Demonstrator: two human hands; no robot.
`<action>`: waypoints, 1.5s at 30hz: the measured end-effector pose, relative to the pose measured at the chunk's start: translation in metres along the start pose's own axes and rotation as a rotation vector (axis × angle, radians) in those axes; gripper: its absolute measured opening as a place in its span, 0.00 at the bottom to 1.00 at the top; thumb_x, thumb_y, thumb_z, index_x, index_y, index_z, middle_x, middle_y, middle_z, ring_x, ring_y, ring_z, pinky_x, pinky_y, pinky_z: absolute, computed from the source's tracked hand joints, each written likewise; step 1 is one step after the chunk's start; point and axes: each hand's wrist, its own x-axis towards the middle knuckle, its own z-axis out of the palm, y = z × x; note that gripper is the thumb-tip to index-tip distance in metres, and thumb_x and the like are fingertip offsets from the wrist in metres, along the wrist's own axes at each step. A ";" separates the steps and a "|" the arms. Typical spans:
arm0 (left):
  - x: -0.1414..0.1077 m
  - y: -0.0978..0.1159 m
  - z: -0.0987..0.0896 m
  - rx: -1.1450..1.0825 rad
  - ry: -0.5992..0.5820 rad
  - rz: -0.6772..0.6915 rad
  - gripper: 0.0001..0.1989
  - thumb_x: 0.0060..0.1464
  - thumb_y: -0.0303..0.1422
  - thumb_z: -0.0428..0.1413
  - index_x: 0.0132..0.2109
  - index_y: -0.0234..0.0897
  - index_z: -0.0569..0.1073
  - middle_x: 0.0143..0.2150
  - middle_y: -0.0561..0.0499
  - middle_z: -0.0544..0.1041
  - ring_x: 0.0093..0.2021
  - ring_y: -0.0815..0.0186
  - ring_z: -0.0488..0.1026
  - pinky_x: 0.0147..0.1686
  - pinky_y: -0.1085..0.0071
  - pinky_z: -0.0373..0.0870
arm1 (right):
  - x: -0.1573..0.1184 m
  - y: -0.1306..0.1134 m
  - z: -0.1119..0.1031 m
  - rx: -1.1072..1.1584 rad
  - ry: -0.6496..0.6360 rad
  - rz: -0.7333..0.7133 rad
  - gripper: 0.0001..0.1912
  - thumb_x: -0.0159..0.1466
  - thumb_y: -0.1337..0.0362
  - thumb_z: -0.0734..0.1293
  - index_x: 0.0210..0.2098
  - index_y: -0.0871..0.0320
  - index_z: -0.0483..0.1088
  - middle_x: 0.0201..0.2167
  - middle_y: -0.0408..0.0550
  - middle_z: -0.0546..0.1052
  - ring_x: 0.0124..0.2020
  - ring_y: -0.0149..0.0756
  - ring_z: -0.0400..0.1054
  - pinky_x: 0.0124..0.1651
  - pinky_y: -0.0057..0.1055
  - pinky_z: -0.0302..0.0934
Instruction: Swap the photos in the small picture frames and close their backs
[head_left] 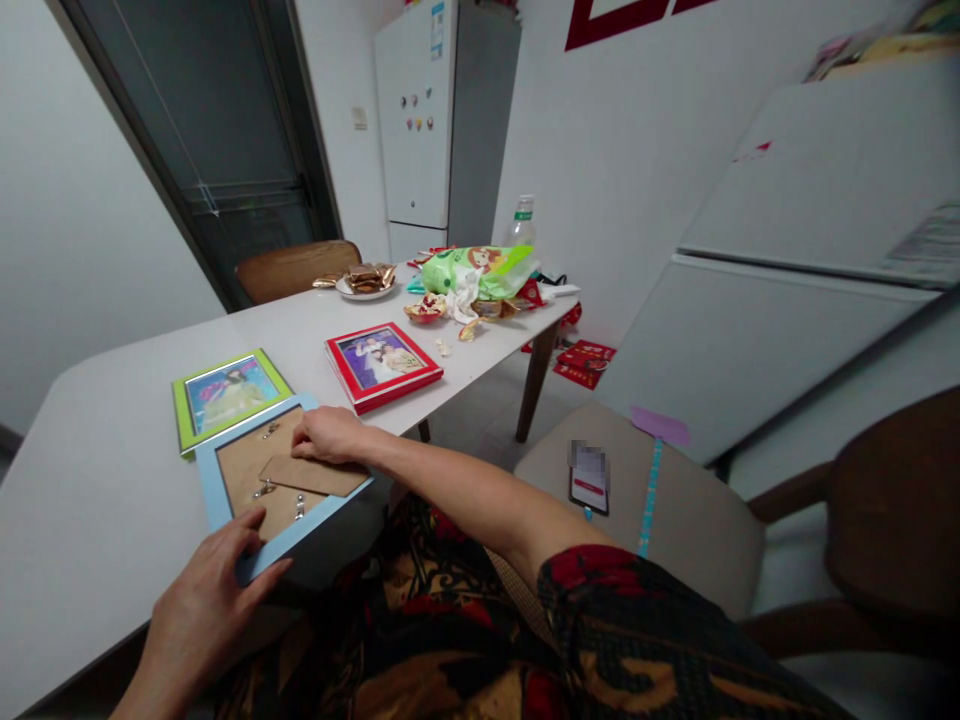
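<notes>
A light blue picture frame point(214, 495) lies face down at the table's near edge, its brown backing board point(240, 465) showing. Several small metal clips point(300, 505) and a brown stand flap point(315, 474) are on that board. My left hand point(206, 590) grips the frame's near corner, fingers over its edge. Curled fingers of my right hand point(330, 435) press at the board's far right side, just above the stand flap; what they pinch, if anything, is hidden. Touching the blue frame's far side is a green picture frame point(232, 398), face up. To the right lies a red picture frame point(382, 365).
Across the white table point(97, 420) stand a plate of wrapped snacks point(366, 282), an opened pomegranate point(426, 308), a green plastic bag point(487, 270) and a clear bottle point(523, 222). A phone point(590, 478) rests on the chair seat point(705, 540) at my right.
</notes>
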 end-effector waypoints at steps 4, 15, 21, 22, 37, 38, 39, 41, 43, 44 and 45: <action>0.001 -0.001 0.001 -0.009 0.005 0.002 0.18 0.45 0.46 0.49 0.40 0.40 0.65 0.45 0.48 0.71 0.42 0.60 0.70 0.38 0.69 0.67 | 0.003 -0.003 0.011 -0.017 0.172 0.137 0.14 0.57 0.59 0.57 0.41 0.52 0.67 0.39 0.45 0.72 0.40 0.36 0.65 0.36 0.29 0.57; -0.009 0.000 0.004 -0.148 0.035 -0.007 0.11 0.45 0.35 0.54 0.37 0.38 0.67 0.46 0.48 0.69 0.47 0.62 0.65 0.44 0.66 0.64 | 0.002 0.005 0.013 -0.107 0.159 -0.029 0.14 0.58 0.64 0.57 0.31 0.61 0.73 0.35 0.52 0.69 0.34 0.33 0.63 0.37 0.27 0.55; -0.013 0.003 0.004 -0.197 0.067 -0.024 0.16 0.42 0.33 0.57 0.41 0.38 0.66 0.47 0.48 0.69 0.47 0.62 0.65 0.45 0.65 0.63 | -0.005 0.013 0.020 -0.102 0.168 -0.101 0.13 0.58 0.65 0.58 0.28 0.62 0.74 0.34 0.51 0.69 0.37 0.34 0.60 0.42 0.28 0.52; -0.013 0.003 0.004 -0.200 0.072 -0.025 0.16 0.42 0.33 0.57 0.41 0.39 0.66 0.48 0.48 0.68 0.47 0.62 0.65 0.45 0.65 0.63 | -0.006 0.013 0.021 -0.102 0.171 -0.103 0.13 0.58 0.65 0.58 0.28 0.62 0.74 0.34 0.51 0.69 0.37 0.34 0.60 0.42 0.28 0.52; -0.015 0.005 0.000 -0.248 0.045 -0.046 0.14 0.40 0.32 0.58 0.38 0.39 0.67 0.49 0.48 0.68 0.51 0.61 0.62 0.48 0.64 0.61 | -0.017 0.011 0.019 -0.064 0.207 -0.093 0.10 0.54 0.69 0.60 0.29 0.61 0.74 0.35 0.52 0.70 0.38 0.35 0.61 0.42 0.29 0.54; -0.016 0.005 0.000 -0.246 0.046 -0.052 0.14 0.40 0.32 0.58 0.38 0.39 0.67 0.50 0.48 0.68 0.51 0.61 0.63 0.47 0.64 0.61 | -0.017 0.011 0.018 -0.054 0.206 -0.089 0.10 0.53 0.69 0.61 0.29 0.61 0.74 0.35 0.52 0.70 0.38 0.35 0.61 0.42 0.28 0.54; -0.016 0.005 0.000 -0.245 0.048 -0.056 0.15 0.40 0.32 0.58 0.38 0.39 0.67 0.49 0.48 0.68 0.50 0.61 0.63 0.47 0.65 0.62 | -0.017 0.011 0.018 -0.049 0.195 -0.091 0.10 0.53 0.69 0.61 0.28 0.61 0.74 0.34 0.52 0.70 0.38 0.35 0.61 0.42 0.28 0.54; -0.016 0.006 0.000 -0.247 0.055 -0.058 0.19 0.39 0.32 0.59 0.41 0.38 0.66 0.48 0.48 0.68 0.49 0.61 0.64 0.46 0.65 0.62 | -0.017 0.010 0.015 -0.053 0.160 -0.105 0.09 0.53 0.69 0.61 0.27 0.61 0.74 0.34 0.51 0.71 0.37 0.34 0.62 0.42 0.29 0.54; -0.016 0.006 0.000 -0.251 0.059 -0.051 0.21 0.39 0.33 0.59 0.43 0.38 0.65 0.48 0.48 0.69 0.48 0.62 0.64 0.46 0.65 0.63 | -0.019 0.007 0.012 -0.074 0.141 -0.109 0.10 0.54 0.69 0.61 0.27 0.61 0.74 0.33 0.52 0.71 0.36 0.34 0.62 0.42 0.29 0.53; -0.016 0.006 0.000 -0.251 0.059 -0.047 0.21 0.39 0.32 0.59 0.43 0.39 0.65 0.48 0.48 0.69 0.48 0.62 0.64 0.46 0.65 0.63 | -0.020 0.003 0.011 -0.087 0.151 -0.108 0.10 0.54 0.69 0.61 0.28 0.61 0.74 0.34 0.52 0.70 0.37 0.35 0.61 0.42 0.30 0.53; -0.016 0.006 0.000 -0.249 0.059 -0.044 0.20 0.39 0.32 0.59 0.42 0.39 0.66 0.48 0.48 0.68 0.48 0.62 0.64 0.46 0.65 0.63 | -0.023 -0.001 0.011 -0.099 0.174 -0.108 0.10 0.54 0.68 0.60 0.29 0.61 0.74 0.35 0.52 0.70 0.38 0.35 0.61 0.42 0.30 0.53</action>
